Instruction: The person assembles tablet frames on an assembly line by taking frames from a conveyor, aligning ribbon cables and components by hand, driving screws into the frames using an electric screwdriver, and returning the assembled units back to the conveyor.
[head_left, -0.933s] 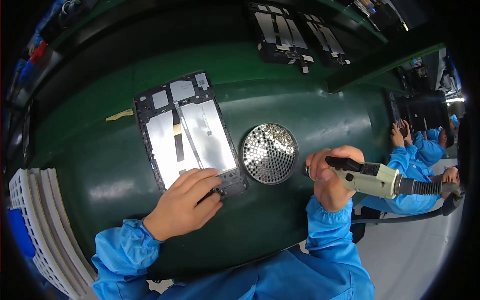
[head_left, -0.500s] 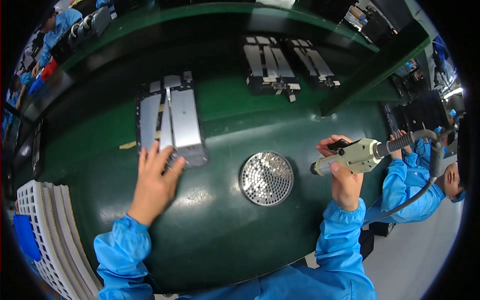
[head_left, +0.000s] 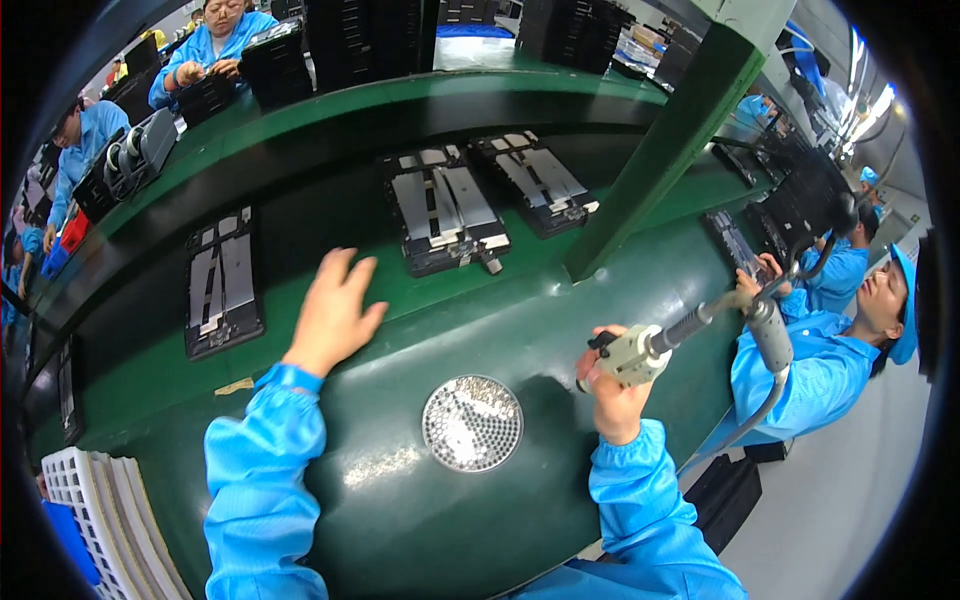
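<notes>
My left hand (head_left: 335,308) reaches over the green bench with its fingers spread and nothing in them. It lies between an opened tablet-like device (head_left: 225,285) on its left and a second such device (head_left: 445,208) ahead on its right, touching neither. Each device shows silver battery plates in a black frame. Around the cream body of a corded electric screwdriver (head_left: 640,357), my right hand (head_left: 617,405) is closed; the tool's tip is mostly hidden by my fingers. A round dish of small metal pieces, likely screws, (head_left: 472,423) sits between my forearms.
A third device (head_left: 535,180) lies beside the second. Behind it rises a slanting green post (head_left: 655,150). White perforated crates (head_left: 95,510) stand at the left edge. A co-worker in blue (head_left: 810,370) sits at the right, close to the screwdriver's cable.
My left hand has left the device it was touching and moved forward; that device now lies farther left of it. The screwdriver stays in my right hand. The view has tilted up.
</notes>
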